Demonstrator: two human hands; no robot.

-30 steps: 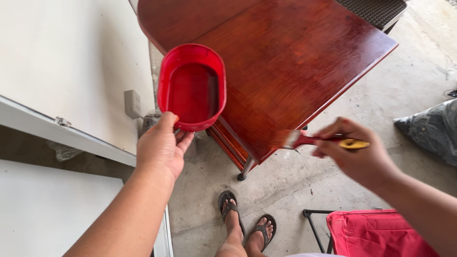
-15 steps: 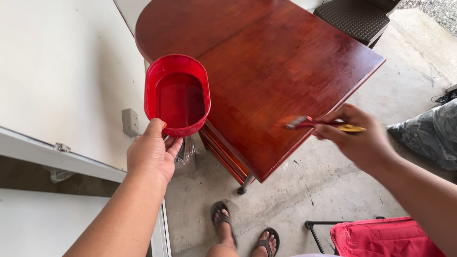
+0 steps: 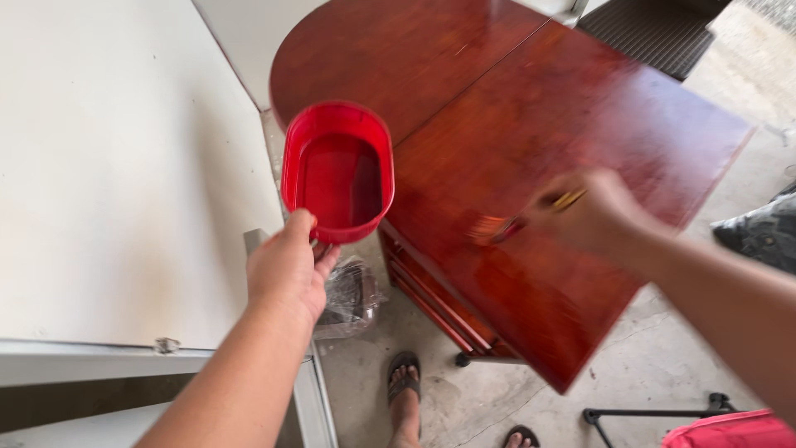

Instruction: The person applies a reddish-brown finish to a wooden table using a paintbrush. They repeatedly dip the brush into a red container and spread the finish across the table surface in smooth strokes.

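Observation:
My left hand (image 3: 288, 270) grips the near rim of a red oval tub (image 3: 337, 170) that holds dark red liquid, keeping it in the air beside the table's left edge. My right hand (image 3: 590, 214) is shut on a paintbrush (image 3: 516, 222) with a red and yellow handle; its blurred bristles rest on the glossy reddish-brown wooden tabletop (image 3: 531, 108), near the middle of the front leaf. The tabletop has a rounded leaf at the far left and a straight leaf on the right.
A white wall (image 3: 116, 166) and a white door frame (image 3: 99, 358) stand to the left. A clear plastic bag (image 3: 352, 299) lies under the table. My sandalled feet (image 3: 405, 386) stand on concrete. A red folding chair (image 3: 730, 430) is at bottom right, a grey bag (image 3: 767, 232) at right.
My right hand has carried the brush from the table's front edge inward and leftward over the top. The view has shifted closer over the table. The tub stays in my left hand.

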